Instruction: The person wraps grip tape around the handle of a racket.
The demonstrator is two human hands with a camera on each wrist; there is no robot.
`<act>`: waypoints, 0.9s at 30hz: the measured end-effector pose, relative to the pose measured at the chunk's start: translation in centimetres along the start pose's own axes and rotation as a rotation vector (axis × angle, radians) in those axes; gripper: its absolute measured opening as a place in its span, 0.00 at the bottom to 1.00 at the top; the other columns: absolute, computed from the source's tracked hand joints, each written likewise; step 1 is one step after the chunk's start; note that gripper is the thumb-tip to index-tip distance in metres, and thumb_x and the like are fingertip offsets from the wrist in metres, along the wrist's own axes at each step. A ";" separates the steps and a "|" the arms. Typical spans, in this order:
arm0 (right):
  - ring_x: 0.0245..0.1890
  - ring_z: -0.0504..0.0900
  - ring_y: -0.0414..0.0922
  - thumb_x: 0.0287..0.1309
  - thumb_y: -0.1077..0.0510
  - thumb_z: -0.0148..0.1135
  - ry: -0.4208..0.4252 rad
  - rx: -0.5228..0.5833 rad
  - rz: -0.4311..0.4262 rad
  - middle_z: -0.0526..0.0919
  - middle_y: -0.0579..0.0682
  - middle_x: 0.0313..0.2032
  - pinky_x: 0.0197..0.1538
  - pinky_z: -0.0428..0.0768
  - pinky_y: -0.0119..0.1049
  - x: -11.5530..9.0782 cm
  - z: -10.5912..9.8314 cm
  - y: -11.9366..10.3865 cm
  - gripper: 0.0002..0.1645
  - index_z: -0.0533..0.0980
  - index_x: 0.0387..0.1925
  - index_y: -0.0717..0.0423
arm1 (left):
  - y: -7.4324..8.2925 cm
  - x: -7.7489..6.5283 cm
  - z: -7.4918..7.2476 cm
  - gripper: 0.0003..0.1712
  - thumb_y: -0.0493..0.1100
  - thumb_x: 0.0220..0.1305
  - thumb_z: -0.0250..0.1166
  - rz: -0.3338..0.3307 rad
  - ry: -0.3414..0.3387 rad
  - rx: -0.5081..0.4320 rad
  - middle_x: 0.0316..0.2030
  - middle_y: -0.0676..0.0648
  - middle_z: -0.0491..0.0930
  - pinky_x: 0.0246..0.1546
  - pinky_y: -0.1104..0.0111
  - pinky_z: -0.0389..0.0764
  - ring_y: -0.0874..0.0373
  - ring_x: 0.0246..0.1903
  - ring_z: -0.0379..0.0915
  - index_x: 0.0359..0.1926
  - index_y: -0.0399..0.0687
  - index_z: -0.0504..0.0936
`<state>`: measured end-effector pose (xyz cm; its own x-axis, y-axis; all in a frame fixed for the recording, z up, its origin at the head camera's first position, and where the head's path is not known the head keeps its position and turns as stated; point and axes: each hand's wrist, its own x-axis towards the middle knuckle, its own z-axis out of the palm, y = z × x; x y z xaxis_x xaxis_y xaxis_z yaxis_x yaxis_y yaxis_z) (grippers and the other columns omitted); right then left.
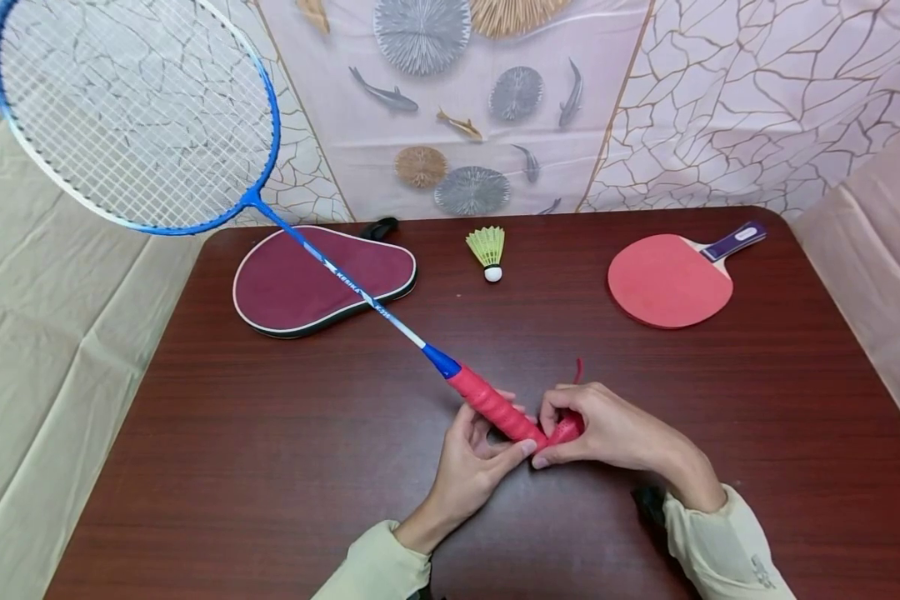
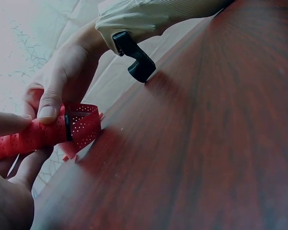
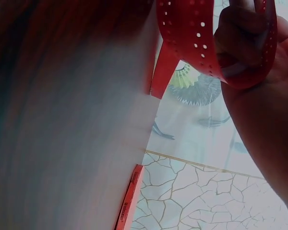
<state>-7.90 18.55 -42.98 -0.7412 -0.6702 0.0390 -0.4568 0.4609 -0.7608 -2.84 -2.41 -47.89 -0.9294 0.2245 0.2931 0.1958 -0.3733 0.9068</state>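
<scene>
A blue-and-white badminton racket [image 1: 399, 324] slants across the head view, its strung head raised at the upper left. Its handle is wrapped in red grip tape [image 1: 487, 396]. My left hand [image 1: 468, 471] holds the lower handle, thumb along the near side. At the butt end my right hand [image 1: 618, 425] pinches the tape between thumb and fingers. The left wrist view shows a perforated loop of tape [image 2: 86, 127] standing off the handle's end, past a black ring. Close up in the right wrist view, a tape strip [image 3: 189, 36] curves by the right fingers.
On the brown table [image 1: 270, 500], a maroon paddle case [image 1: 285, 287] lies at back left under the racket shaft. A yellow shuttlecock [image 1: 486, 247] stands at the back middle, and a red table tennis paddle [image 1: 667, 283] lies at back right. Patterned cloth [image 1: 472, 133] hangs behind.
</scene>
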 end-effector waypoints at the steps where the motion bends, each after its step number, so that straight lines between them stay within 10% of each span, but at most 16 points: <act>1: 0.21 0.68 0.35 0.42 0.38 0.78 -0.002 0.000 0.003 0.73 0.38 0.23 0.21 0.66 0.26 0.0 0.0 0.0 0.21 0.73 0.28 0.38 | 0.0 0.0 0.0 0.31 0.23 0.58 0.66 0.006 0.000 0.000 0.52 0.23 0.70 0.43 0.55 0.82 0.26 0.53 0.68 0.60 0.37 0.66; 27: 0.23 0.83 0.42 0.52 0.49 0.74 -0.042 0.193 0.033 0.82 0.40 0.30 0.27 0.83 0.35 -0.8 -1.1 0.3 0.11 0.79 0.34 0.44 | -0.3 -0.1 0.0 0.28 0.22 0.58 0.65 0.042 0.033 -0.018 0.49 0.20 0.70 0.46 0.53 0.81 0.34 0.50 0.75 0.57 0.31 0.65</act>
<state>-8.00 19.89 -42.56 -0.7314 -0.6819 -0.0117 -0.3267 0.3654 -0.8716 -2.84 -2.34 -48.16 -0.9304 0.1785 0.3201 0.2293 -0.3977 0.8884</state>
